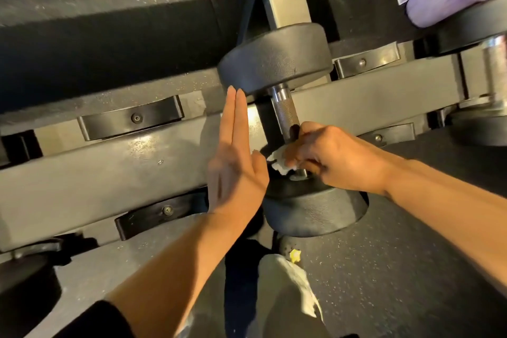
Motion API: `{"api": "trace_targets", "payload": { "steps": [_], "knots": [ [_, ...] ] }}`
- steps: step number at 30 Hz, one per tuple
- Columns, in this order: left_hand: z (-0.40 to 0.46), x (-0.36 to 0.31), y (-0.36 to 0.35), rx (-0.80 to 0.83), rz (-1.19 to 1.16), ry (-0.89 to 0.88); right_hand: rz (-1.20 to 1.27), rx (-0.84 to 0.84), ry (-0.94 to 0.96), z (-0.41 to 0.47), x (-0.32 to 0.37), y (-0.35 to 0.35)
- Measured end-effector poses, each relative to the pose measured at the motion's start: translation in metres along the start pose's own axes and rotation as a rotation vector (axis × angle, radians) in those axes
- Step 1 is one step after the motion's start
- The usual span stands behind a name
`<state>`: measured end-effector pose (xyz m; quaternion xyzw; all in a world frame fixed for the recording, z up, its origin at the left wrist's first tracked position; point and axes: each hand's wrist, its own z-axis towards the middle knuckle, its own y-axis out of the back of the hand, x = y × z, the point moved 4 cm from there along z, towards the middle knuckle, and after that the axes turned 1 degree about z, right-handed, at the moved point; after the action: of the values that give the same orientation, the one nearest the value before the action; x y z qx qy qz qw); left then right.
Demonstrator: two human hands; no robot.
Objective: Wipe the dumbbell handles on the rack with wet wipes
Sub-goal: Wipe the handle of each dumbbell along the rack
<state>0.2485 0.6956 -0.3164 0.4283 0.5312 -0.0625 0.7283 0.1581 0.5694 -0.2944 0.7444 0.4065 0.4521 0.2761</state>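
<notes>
The dumbbell (pixel 285 129) sits on the rack (pixel 109 167), its knurled handle (pixel 285 112) running from the far head to the near one. The right hand (pixel 337 159) curls round the handle's near end, pinching a crumpled white wet wipe (pixel 277 163) that its fingers mostly hide. The left hand (pixel 236 162) is held flat just left of the dumbbell, fingers straight and pressed together, gripping nothing.

Grey rack (pixel 115 170) rails cradle a black dumbbell (pixel 277 63)

Left hand (pixel 236 156) is flat at frame centre, fingers straight together; right hand (pixel 333 158) beside it is curled, gripping.
</notes>
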Motion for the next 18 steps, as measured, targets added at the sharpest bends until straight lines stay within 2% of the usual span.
{"api": "trace_targets", "payload": {
  "steps": [4,7,9,12,13,14,16,18],
  "knots": [
    [-0.006,-0.007,-0.004,-0.023,-0.035,-0.01,0.081,0.064,-0.039,0.0,-0.003,-0.002],
    [-0.005,-0.005,-0.01,-0.041,-0.002,0.047,0.073,0.089,-0.01,0.003,-0.005,-0.005],
    [-0.005,-0.009,-0.013,-0.041,0.062,0.108,0.068,-0.04,0.076,0.005,-0.003,-0.001],
    [-0.009,-0.013,-0.02,-0.067,0.087,0.173,0.031,-0.452,0.154,0.013,-0.009,0.021],
    [-0.01,-0.017,-0.021,-0.071,0.072,0.206,0.012,-0.535,0.172,0.018,-0.01,0.028],
    [-0.012,-0.02,-0.023,-0.073,0.055,0.224,-0.035,-0.563,0.199,0.023,-0.01,0.033],
    [-0.016,-0.026,-0.027,-0.093,0.038,0.24,-0.16,-0.502,0.248,0.032,-0.011,0.031],
    [-0.019,-0.031,-0.031,-0.103,0.023,0.264,-0.131,-0.468,0.285,0.032,-0.014,0.025]
  ]
}}
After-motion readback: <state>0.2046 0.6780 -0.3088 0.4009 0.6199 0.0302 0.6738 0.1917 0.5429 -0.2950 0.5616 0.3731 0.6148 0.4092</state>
